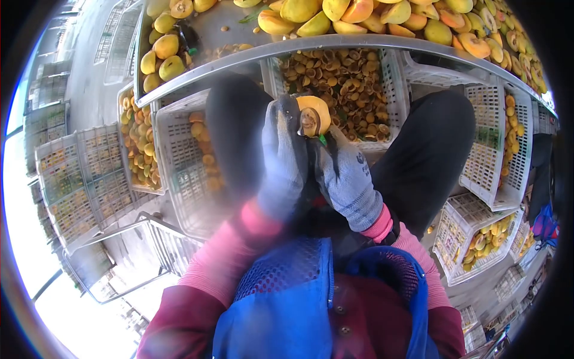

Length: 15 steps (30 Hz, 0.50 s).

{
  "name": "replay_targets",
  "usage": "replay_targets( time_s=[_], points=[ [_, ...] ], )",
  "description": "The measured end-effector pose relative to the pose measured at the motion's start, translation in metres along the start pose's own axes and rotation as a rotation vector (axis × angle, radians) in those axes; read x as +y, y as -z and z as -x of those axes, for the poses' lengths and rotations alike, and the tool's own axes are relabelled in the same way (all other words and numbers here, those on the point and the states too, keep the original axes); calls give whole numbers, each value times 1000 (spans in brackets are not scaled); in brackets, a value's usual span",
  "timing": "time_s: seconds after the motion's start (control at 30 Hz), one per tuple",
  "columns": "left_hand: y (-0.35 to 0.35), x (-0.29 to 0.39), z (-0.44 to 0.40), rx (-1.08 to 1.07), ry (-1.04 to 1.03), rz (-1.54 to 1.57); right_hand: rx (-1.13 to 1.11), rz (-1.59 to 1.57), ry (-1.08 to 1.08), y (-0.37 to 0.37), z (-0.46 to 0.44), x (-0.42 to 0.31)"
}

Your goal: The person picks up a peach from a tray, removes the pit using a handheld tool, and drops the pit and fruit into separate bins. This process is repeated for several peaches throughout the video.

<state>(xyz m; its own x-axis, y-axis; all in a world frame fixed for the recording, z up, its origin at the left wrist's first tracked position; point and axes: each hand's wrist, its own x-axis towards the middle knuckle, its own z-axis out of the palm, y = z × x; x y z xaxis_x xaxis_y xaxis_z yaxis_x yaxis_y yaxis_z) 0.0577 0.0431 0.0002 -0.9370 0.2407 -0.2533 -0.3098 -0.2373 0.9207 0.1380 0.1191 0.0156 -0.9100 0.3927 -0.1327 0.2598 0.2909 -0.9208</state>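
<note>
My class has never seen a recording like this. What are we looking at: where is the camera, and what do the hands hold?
There is no machine here: one person works by hand. The single rounded picture comes from a camera worn on their head, looking forward and down. The gloved left hand holds a cut yellow fruit, its brown centre showing. The gloved right hand is close against it; a small green part shows there, but what it belongs to is unclear. Ahead, many yellow fruits lie on a metal-edged table. Below stands a crate of brown pieces.
</note>
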Motion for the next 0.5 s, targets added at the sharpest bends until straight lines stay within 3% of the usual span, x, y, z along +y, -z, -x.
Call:
replay_targets(
  time_s=[0.07, 0.17, 0.23, 0.27, 0.33, 0.4, 0.5],
  points=[
    [3, -14, -3, 46, -52, -4, -20, 74, -43, -3, 3, 3],
    [9, -4, -5, -122, -166, -445, 59, -24, 147, -14, 4, 24],
    [15, -2, -8, -245, -390, -715, 41, -431, 98, -19, 4, 35],
    [19, 2, -13, -354, -560, -875, -22, -762, -62, -19, 4, 37],
    [26, 10, -24, -514, -973, -1135, -98, -1077, -305, -16, 1, 30],
    [32, 11, -38, -605, -397, -729, -152, -1051, -443, -6, -2, 14],
    [14, 18, -33, -366, 172, -380, -335, -1004, -585, 8, -8, 5]
  ],
)
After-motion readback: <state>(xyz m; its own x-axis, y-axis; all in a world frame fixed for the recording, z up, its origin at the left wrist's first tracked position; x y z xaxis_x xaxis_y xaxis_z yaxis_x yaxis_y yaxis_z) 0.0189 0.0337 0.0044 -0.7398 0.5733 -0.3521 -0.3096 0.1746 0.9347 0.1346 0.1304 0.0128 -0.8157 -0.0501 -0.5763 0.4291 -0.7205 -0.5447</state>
